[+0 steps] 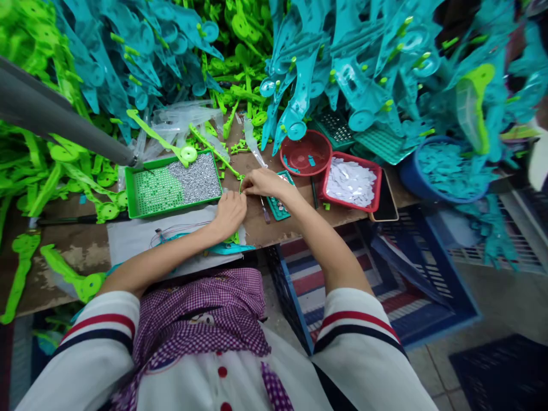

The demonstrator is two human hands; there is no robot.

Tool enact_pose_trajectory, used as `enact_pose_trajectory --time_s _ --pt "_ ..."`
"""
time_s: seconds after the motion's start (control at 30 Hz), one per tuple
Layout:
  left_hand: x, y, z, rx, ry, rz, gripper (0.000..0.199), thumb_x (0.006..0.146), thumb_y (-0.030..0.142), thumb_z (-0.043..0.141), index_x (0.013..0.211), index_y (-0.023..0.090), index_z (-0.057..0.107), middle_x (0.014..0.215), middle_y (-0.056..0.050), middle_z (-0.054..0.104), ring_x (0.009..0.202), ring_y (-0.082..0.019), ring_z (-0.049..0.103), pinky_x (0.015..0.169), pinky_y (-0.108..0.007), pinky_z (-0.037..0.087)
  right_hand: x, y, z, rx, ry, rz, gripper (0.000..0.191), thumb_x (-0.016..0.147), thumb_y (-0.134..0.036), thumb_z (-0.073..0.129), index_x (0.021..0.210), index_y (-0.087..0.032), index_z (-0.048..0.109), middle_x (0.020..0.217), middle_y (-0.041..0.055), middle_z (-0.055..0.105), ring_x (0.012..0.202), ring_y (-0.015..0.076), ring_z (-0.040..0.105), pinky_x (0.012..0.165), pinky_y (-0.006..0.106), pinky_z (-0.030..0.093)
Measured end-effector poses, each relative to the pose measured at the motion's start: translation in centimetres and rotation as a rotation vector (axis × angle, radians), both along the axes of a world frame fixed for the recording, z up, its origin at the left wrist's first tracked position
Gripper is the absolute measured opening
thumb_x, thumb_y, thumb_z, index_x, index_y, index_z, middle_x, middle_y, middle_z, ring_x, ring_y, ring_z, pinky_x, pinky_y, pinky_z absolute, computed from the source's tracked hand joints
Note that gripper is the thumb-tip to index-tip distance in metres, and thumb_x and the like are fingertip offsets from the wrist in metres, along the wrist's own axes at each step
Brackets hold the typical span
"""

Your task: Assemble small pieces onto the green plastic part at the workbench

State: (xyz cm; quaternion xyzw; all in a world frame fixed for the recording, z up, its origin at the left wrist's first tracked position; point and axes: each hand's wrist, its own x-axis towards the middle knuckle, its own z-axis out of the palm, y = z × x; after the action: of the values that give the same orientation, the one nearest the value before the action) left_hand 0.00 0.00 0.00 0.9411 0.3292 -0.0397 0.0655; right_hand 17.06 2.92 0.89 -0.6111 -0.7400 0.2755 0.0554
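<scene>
My left hand [232, 212] is closed beside the right edge of the green basket [174, 209], its fingertips pinched together. Touching or nearly touching it, my right hand [262, 184] is closed too, fingers bent down toward the same spot. A thin green piece shows at the fingertips, but which hand grips it is hidden. Below my left hand, a teal part [231, 249] with thin wires lies on a grey cloth [128, 240]. A small teal tray [280, 213] and a screwdriver [266, 214] lie beside my right hand.
Heaps of teal parts [299, 74] and green parts [29, 28] rise behind. A red round basket [306, 149], a red tray [375, 197] of white pieces, a phone [387, 200] and a blue bowl [411, 180] stand right. A grey pole [64, 108] slants in from the left.
</scene>
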Motion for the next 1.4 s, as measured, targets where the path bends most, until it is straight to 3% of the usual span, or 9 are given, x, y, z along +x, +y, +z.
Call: enact_pose_trajectory --time_s 0.17,0.3,0.47,0.67,0.87,1.1,1.4 --pt "-2.3 -0.1 0.5 -0.060 0.070 -0.056 0.041 0.094 0.006 0.020 0.120 0.003 0.051 0.095 -0.023 0.066 0.093 -0.031 0.062 0.081 -0.044 0.048 0.0 -0.1 0.1 0.003 -0.035 0.037 0.016 0.080 -0.024 0.067 0.091 -0.025 0.079 0.082 0.0041 0.074 0.081 0.0213 0.065 0.073 0.033 0.039" --pt "-3.4 -0.2 0.8 -0.043 0.050 -0.045 0.038 0.097 0.012 0.021 0.115 0.007 0.055 0.094 -0.018 0.065 0.090 -0.027 0.061 0.081 -0.040 0.049 0.0 -0.2 0.2 0.027 -0.049 0.040 0.014 0.081 -0.024 0.067 0.088 -0.025 0.078 0.079 0.0032 0.073 0.081 0.0212 0.065 0.075 0.034 0.039" --pt "-3.4 -0.5 1.0 0.051 -0.022 -0.013 0.034 0.100 0.018 0.025 0.102 0.011 0.058 0.094 -0.014 0.064 0.095 -0.026 0.060 0.084 -0.038 0.048 -0.2 -0.2 0.3 0.035 -0.053 0.051 0.013 0.080 -0.021 0.067 0.087 -0.023 0.078 0.078 0.0033 0.073 0.082 0.0216 0.066 0.078 0.035 0.038" --pt "-3.0 -0.9 1.1 -0.102 0.076 0.041 0.034 0.100 0.018 0.026 0.116 0.012 0.056 0.106 -0.016 0.063 0.075 -0.022 0.066 0.069 -0.034 0.049 -0.7 -0.6 0.5 0.038 -0.100 0.022 0.014 0.081 -0.021 0.065 0.087 -0.022 0.077 0.082 0.0053 0.075 0.087 0.0241 0.066 0.084 0.037 0.038" --pt "-3.3 -1.3 2.6 -0.084 0.167 -0.090 0.035 0.093 0.005 0.030 0.111 0.013 0.059 0.109 -0.017 0.060 0.085 -0.024 0.068 0.064 -0.032 0.048 -1.2 -1.6 0.7 0.030 -0.073 -0.034 0.017 0.081 -0.015 0.060 0.086 -0.019 0.075 0.085 0.0068 0.076 0.090 0.0234 0.067 0.094 0.040 0.034" --pt "-2.6 -1.7 3.7 -0.128 0.256 -0.068 0.034 0.094 0.003 0.032 0.114 0.009 0.058 0.114 -0.019 0.058 0.095 -0.027 0.068 0.068 -0.032 0.049 -1.1 -1.4 1.3 -0.033 -0.051 -0.048 0.018 0.080 -0.022 0.062 0.085 -0.017 0.078 0.080 0.0074 0.076 0.081 0.0201 0.066 0.081 0.033 0.036" --pt "-2.5 -1.6 3.9 -0.154 0.219 -0.085 0.038 0.093 -0.001 0.029 0.113 0.008 0.059 0.113 -0.022 0.058 0.095 -0.028 0.067 0.071 -0.034 0.049 -1.3 -1.5 1.0 -0.019 -0.044 -0.091 0.019 0.082 -0.025 0.061 0.084 -0.017 0.078 0.079 0.0073 0.076 0.081 0.0193 0.066 0.078 0.030 0.035"
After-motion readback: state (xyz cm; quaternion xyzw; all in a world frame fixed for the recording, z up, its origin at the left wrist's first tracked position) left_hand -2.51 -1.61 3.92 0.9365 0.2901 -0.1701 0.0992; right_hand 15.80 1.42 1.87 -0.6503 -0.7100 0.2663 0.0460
